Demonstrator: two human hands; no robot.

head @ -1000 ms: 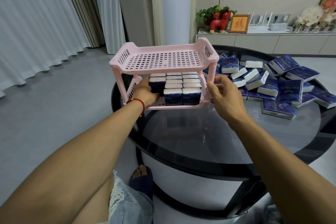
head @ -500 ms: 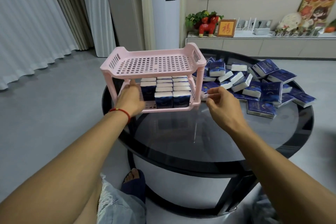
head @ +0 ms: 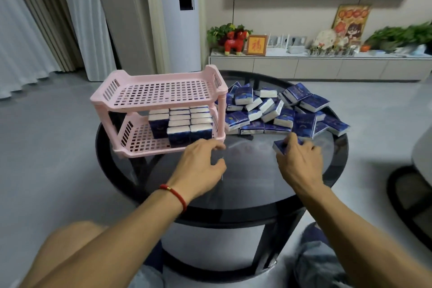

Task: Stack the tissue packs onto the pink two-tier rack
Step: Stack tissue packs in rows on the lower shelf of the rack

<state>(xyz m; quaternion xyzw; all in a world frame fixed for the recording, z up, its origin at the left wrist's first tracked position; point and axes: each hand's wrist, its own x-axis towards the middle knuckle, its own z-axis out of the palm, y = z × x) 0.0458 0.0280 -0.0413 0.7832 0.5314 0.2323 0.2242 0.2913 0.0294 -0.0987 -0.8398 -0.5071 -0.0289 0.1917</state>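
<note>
Two hands: right fingers [head: 289,141] pinch tissue pack [head: 280,146]; left fingers [head: 216,147] loosely curled.

Pink grid-holed rack [head: 161,93], navy-and-white tissue packs [head: 280,110], black table [head: 233,213].

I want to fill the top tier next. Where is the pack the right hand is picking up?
In the head view, the pack lies on the glass table under the right hand, right of the rack, just in front of the loose pile.

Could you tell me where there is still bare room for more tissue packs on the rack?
The pink rack's top tier is bare. The lower tier's left part, beside the stacked packs, is free. Its right part is crowded.
</note>
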